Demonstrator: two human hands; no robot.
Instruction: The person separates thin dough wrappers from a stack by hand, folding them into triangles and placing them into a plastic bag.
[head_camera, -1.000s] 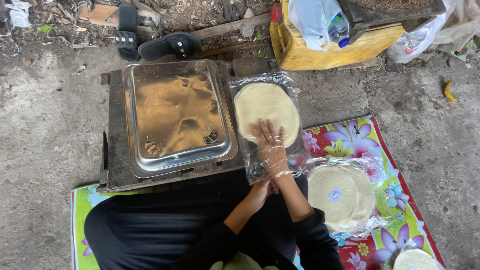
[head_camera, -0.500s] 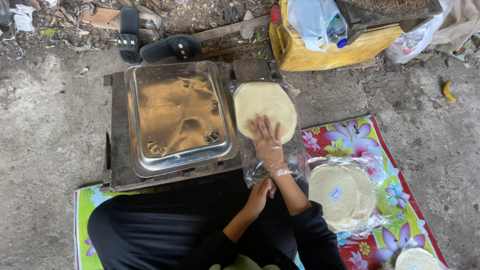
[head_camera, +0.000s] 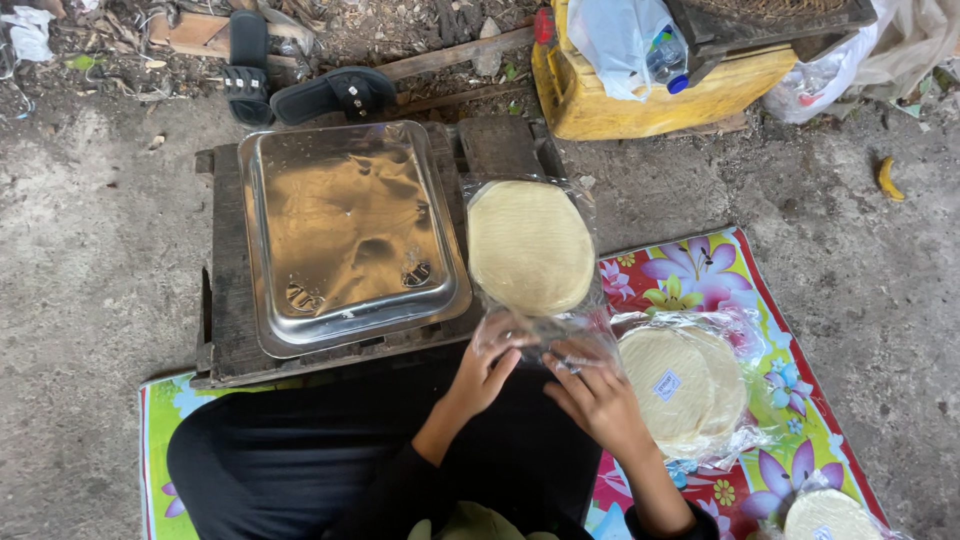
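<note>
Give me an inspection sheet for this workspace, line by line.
Surface: wooden stand on concrete, floral mat alongside.
Job's things: round flat disc in a clear bag, its open end at both hands.
Clutter: steel tray; bagged discs on the mat; another at the bottom edge.
Hands: left hand and right hand grip the bag's open end.
Cables: nothing seen.
Surroundings: black sandals, yellow crate, debris.

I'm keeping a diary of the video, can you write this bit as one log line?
left hand: on open end of clear bag | right hand: same | bag: pale round sheets inside | beside: metal tray
</note>
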